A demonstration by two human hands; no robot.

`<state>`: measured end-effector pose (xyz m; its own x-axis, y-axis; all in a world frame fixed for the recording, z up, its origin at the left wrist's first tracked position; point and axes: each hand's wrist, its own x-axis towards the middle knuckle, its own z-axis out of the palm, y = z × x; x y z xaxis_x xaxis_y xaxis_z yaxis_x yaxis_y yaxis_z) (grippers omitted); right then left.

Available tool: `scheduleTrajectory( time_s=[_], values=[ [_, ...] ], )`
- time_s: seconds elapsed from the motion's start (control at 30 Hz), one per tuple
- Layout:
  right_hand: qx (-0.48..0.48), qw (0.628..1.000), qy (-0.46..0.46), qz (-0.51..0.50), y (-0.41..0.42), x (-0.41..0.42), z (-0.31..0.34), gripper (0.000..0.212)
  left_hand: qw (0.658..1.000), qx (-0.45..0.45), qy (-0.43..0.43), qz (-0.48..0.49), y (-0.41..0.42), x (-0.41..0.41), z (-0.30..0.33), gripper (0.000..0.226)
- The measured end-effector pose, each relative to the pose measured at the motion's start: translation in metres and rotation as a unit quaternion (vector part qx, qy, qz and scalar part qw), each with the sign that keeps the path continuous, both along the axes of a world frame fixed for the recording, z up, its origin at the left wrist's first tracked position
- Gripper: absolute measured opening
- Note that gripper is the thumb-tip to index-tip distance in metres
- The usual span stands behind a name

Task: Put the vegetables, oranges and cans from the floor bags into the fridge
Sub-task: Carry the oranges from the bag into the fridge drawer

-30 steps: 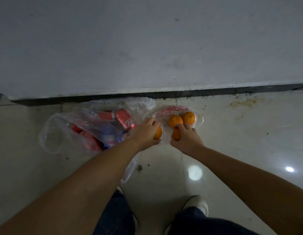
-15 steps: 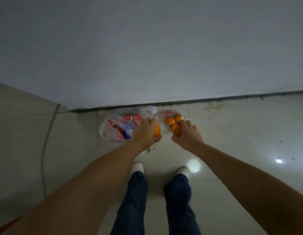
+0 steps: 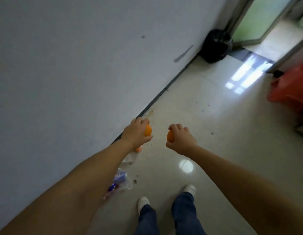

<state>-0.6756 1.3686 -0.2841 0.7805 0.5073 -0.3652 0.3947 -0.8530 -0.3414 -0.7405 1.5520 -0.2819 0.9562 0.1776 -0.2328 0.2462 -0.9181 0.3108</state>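
Head view, item 1: the left hand [image 3: 136, 133], palm down, is wrapped around 1 round orange fruit [image 3: 147, 130], which is seen between fingers and thumb, raised well clear of the floor.

Item 2: the right hand [image 3: 180, 139], likewise curled shut, is clamped on a 2nd round orange fruit [image 3: 170, 138]; only its left half is shown past the thumb.

Item 3: clear crumpled plastic bags [image 3: 128, 158] are lodged on the glossy pale tiled floor [image 3: 206, 126] against the grey wall [image 3: 71, 65], largely hidden under the left forearm. A sliver of orange [image 3: 138, 149] is glimpsed below the left wrist; blue packaging [image 3: 119, 177] is seen further down. Cans are not clearly made out.

Item 4: a black sack [image 3: 215, 46] is stood by the doorway; an orange-red bag [image 3: 293, 92] is seen at the right edge. No fridge is shown.

Handling note: the carrying step is judged to be in hand. Both fruits are best kept cupped with the thumb underneath, firmly but without squeezing, and the bags on the floor are best stepped around while the fridge is sought.
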Motion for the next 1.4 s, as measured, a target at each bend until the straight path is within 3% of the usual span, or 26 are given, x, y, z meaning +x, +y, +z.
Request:
scheduleTrajectory(
  time_s=[0.23,0.47,0.7,0.87,1.1,1.4],
  values=[
    [-0.026,0.979,-0.047,-0.198,-0.182,-0.045,0.043,0.058,0.978,-0.025,-0.031,-0.203,-0.165,0.038,0.037,0.054],
    [-0.065,0.931,-0.081,-0.349,-0.381,-0.148,0.068,0.060,0.919,-0.041,-0.024,-0.391,-0.383,0.002,0.054,0.056],
    [-0.095,0.904,-0.117,-0.401,-0.570,-0.286,0.083,0.058,0.856,-0.058,-0.008,-0.514,-0.596,-0.092,0.068,0.054],
    [-0.106,0.880,-0.136,-0.442,-0.682,-0.336,0.107,0.059,0.806,-0.072,-0.023,-0.587,-0.722,-0.135,0.091,0.058],
    [-0.130,0.870,-0.201,-0.431,-0.797,-0.304,0.143,0.058,0.773,-0.038,-0.091,-0.626,-0.844,-0.088,0.126,0.056],
    [-0.184,0.872,-0.257,-0.375,-0.939,-0.138,0.197,0.061,0.757,-0.016,-0.181,-0.627,-0.989,0.075,0.173,0.056]
  ],
)
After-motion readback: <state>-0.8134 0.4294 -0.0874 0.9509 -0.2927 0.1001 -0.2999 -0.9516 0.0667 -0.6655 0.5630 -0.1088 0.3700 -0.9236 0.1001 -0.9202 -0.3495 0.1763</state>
